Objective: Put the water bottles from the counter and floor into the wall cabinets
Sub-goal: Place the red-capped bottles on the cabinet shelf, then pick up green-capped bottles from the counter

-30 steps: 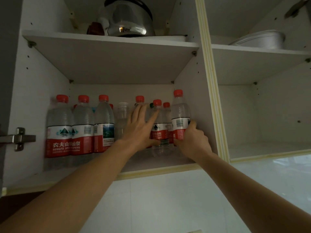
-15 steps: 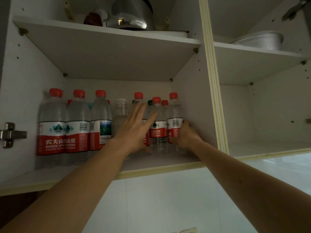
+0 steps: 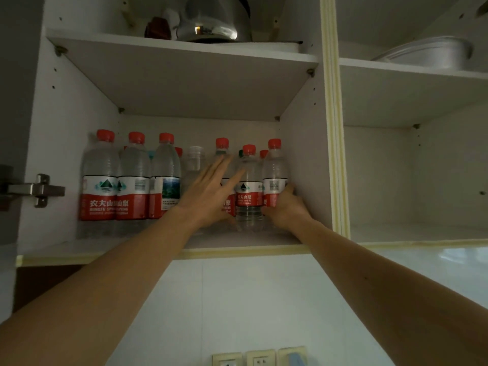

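Several clear water bottles with red caps and red-and-white labels stand on the lower shelf (image 3: 237,245) of the open left wall cabinet. Three bottles (image 3: 116,186) line the front left. My right hand (image 3: 286,207) grips the rightmost bottle (image 3: 274,178), which stands upright close to the cabinet's right wall. My left hand (image 3: 211,191) is open with straight fingers, pressed against the bottles in the middle, beside a red-labelled bottle (image 3: 247,196). More bottles stand behind, partly hidden.
A steel kettle (image 3: 214,19) sits on the upper shelf above the bottles. The right cabinet holds a metal basin (image 3: 427,52) on its upper shelf. A door hinge (image 3: 34,190) juts out at the left. Wall sockets (image 3: 258,359) sit on the tiled wall below.
My right hand has pushed the rightmost bottle deeper into the cabinet and set it down by the right wall. My left hand stays spread against the middle bottles.
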Motion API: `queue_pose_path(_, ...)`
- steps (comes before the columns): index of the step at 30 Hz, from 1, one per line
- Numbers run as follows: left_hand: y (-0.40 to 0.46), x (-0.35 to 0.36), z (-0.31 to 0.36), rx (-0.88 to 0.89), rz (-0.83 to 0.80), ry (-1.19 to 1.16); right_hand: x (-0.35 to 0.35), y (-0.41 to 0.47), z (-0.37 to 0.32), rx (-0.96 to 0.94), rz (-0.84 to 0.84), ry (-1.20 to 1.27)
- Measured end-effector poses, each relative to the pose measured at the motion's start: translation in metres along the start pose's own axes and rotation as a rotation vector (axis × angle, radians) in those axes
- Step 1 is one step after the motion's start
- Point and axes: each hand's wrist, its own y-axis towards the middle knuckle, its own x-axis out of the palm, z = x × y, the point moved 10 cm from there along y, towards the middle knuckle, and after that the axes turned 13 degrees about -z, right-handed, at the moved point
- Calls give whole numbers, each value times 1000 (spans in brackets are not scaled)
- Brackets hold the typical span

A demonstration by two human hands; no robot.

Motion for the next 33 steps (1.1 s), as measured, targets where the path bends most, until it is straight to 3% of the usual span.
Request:
queue_pose_path(4,-26,-31,0,-91,131,-241,-4,-13,-15,-88,9,-108)
queue_pose_path(8,-60,-50,7,-200,204,-461,-12,-59,-46,-350,175,-278)
queue_pose_path(13,-116,-70,27,-260,333,-683,-13,-144,-49,-734,274,-205)
queue_pose_path(17,-164,-46,50,-357,318,-999,1,-209,-18,-863,221,-182)
queue_pose_path(20,-208,-10,77,-458,188,-1105,25,-238,31,-735,76,-78)
queue_pose_path(26,-302,71,148,-515,-104,-1242,103,-293,163,-278,-323,-30)
queue_pose_path(33,-414,195,244,-627,-642,-1224,154,-357,285,26,-550,-59)
